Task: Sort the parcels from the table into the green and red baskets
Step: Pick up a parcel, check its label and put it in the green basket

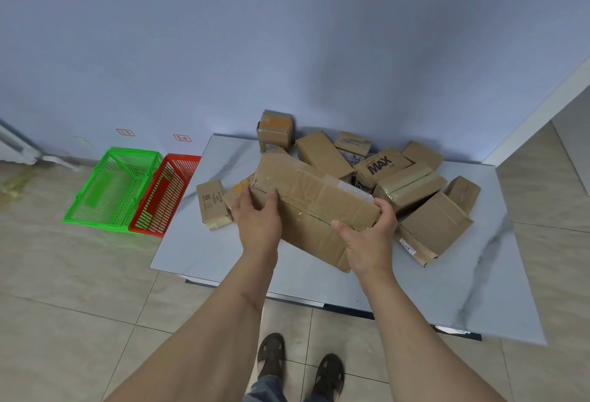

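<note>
A person's left hand (258, 216) and right hand (367, 235) grip opposite ends of a long, flat brown cardboard parcel sealed with clear tape (314, 192), holding it tilted above the white marble-patterned table (319, 280), fingers curled round its edges. Behind and beside it lies a heap of smaller brown cardboard boxes (412, 184), one printed "MAX". On the tiled floor left of the table, the green plastic basket (108, 191) and red plastic basket (166, 197) stand touching, side by side
</note>
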